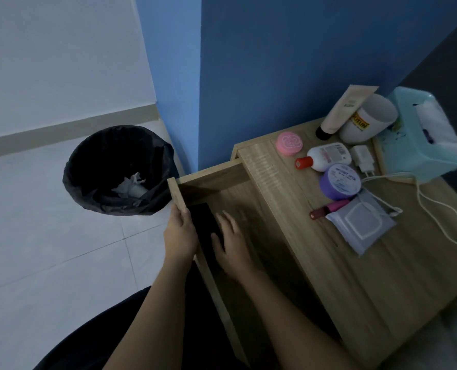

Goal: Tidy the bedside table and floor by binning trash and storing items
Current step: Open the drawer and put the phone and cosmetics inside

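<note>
My left hand (180,233) grips the front panel of the open drawer (178,193), fingers curled over its edge. My right hand (230,241) lies with straight fingers on a flat black object (204,222) inside the drawer, at 3 o'clock of the left hand. The bin (115,169), holding crumpled paper (131,184), stands on the floor at 10 o'clock. On the bedside table (355,276), at 2 o'clock, lie a purple jar (339,181), a pink tin (289,143) and a white cable (390,177).
</note>
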